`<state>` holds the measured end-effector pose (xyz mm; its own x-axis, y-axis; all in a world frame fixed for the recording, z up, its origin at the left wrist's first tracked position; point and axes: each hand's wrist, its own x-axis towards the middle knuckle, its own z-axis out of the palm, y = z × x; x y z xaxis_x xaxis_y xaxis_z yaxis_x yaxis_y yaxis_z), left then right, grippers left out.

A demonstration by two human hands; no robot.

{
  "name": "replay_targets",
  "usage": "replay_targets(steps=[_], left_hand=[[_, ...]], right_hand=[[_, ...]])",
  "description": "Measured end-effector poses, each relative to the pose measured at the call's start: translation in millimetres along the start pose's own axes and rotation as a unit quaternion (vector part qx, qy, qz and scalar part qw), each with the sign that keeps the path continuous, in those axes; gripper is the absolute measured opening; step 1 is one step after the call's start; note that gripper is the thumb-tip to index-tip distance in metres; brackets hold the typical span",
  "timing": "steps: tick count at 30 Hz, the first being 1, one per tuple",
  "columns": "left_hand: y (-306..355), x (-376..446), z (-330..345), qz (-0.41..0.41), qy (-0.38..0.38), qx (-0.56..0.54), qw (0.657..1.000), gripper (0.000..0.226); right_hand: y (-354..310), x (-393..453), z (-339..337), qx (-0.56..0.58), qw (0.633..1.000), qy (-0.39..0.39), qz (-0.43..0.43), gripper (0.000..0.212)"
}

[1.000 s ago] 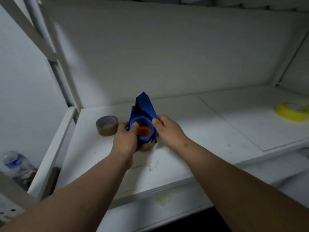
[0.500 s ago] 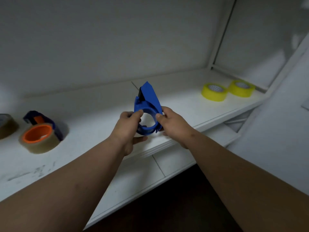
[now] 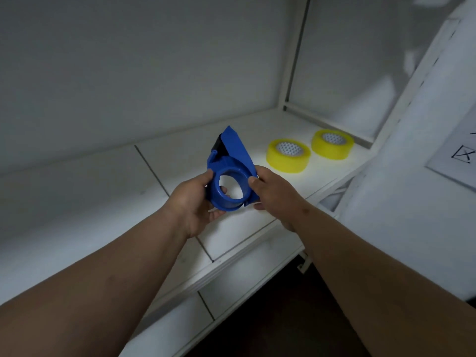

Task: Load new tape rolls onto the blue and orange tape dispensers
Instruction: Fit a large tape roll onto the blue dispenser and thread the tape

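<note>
The blue tape dispenser (image 3: pixel 230 171) is held in the air above the white shelf (image 3: pixel 180 161), its round hub empty and facing me, its pointed end tipped up and away. My left hand (image 3: pixel 192 202) grips the hub's left and lower side. My right hand (image 3: pixel 274 191) pinches its right edge. Two yellow tape rolls lie flat on the shelf to the right: the nearer roll (image 3: pixel 288 155) just beyond my right hand, the farther roll (image 3: pixel 332 144) behind it near the corner. The orange dispenser is out of view.
The shelf's front lip (image 3: pixel 231 256) runs diagonally below my hands, with a lower white ledge (image 3: pixel 206 310) beneath it. A white upright post (image 3: pixel 293 52) marks the back corner. A white panel with a printed sheet (image 3: pixel 458 155) stands at the right.
My view has swung right: the orange dispenser with its clear roll and the brown roll have left the frame. Both hands carried the blue dispenser toward the yellow rolls, which look closer now.
</note>
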<state>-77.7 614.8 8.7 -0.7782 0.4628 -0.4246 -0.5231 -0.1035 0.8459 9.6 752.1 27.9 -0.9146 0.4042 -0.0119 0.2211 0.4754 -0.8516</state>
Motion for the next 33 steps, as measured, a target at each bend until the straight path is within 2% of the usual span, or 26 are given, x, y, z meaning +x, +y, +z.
replay_targets(steps=[7, 11, 18, 24, 29, 33], left_hand=[[8.8, 55.7, 57.6, 0.008, 0.024, -0.037, 0.999, 0.017], [10.4, 83.2, 94.1, 0.033, 0.073, -0.079, 0.994, 0.016], [2.5, 110.8, 137.9, 0.080, 0.199, -0.137, 0.967, 0.014], [5.0, 131.3, 142.1, 0.105, 0.274, -0.121, 0.948, 0.016], [16.9, 155.9, 140.5, 0.123, 0.297, -0.100, 0.942, 0.020], [21.7, 168.7, 141.3, 0.121, 0.292, -0.089, 0.945, 0.020]], right_hand=[[43.4, 57.7, -49.6, 0.022, 1.000, -0.014, -0.005, 0.027], [72.6, 93.7, -85.9, 0.022, 0.998, -0.052, -0.011, 0.039], [108.0, 156.4, -153.4, -0.151, 0.984, -0.012, -0.097, 0.031], [127.7, 196.2, -148.2, -0.313, 0.935, -0.053, -0.159, 0.039], [138.7, 219.8, -135.6, -0.408, 0.892, -0.110, -0.159, 0.066], [141.5, 229.1, -132.3, -0.438, 0.875, -0.135, -0.157, 0.064]])
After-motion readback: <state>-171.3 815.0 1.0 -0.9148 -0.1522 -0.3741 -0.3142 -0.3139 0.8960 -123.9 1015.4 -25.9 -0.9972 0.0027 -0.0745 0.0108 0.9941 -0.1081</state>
